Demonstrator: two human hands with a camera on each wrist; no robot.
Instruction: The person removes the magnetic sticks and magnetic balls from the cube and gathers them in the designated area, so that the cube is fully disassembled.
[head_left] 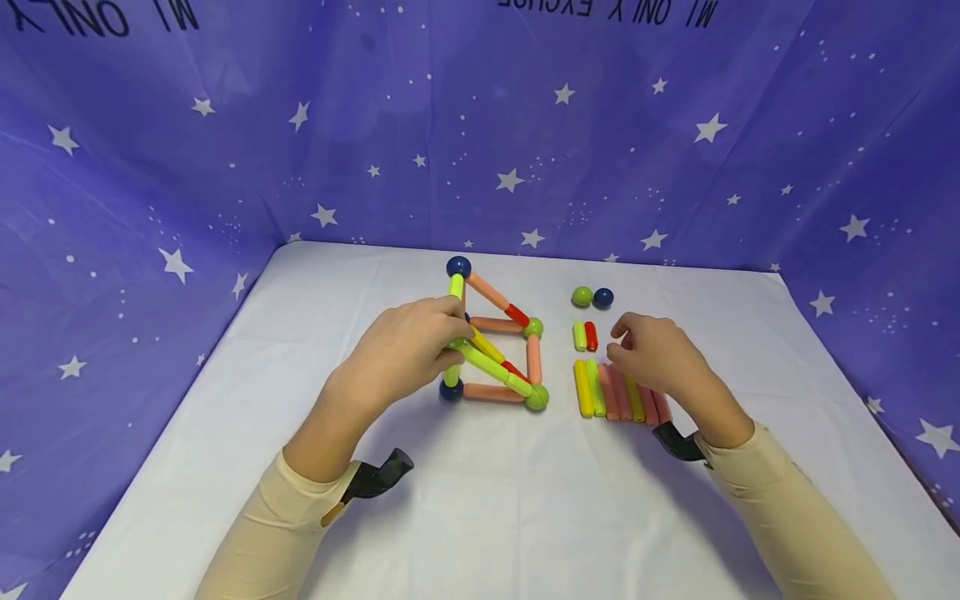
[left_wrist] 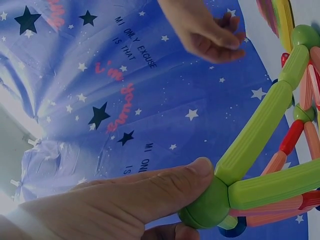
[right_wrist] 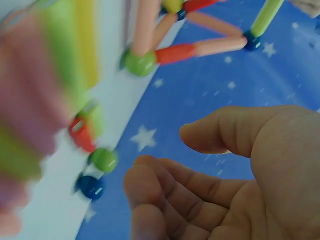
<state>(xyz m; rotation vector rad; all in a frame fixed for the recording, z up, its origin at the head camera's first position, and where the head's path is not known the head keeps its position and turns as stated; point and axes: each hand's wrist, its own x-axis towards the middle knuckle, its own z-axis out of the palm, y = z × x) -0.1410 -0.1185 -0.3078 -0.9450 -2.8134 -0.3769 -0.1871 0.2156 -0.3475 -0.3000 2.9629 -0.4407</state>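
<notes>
A frame of coloured rods and balls stands on the white table, with green balls (head_left: 536,397) at its right corners and dark blue balls (head_left: 458,267) at its left. My left hand (head_left: 405,346) pinches a green ball (left_wrist: 207,202) at the raised joint, where light green rods (left_wrist: 257,132) meet. My right hand (head_left: 660,354) hovers over the upper part of a row of rods (head_left: 583,390), fingers loosely bent; in the right wrist view nothing lies between the thumb and fingers (right_wrist: 145,187).
Behind the row lie a short green rod (head_left: 579,336) and a short red rod (head_left: 592,336). Farther back a loose green ball (head_left: 582,297) and a blue ball (head_left: 603,297) sit side by side. A purple star-patterned cloth (head_left: 510,179) hangs around the table.
</notes>
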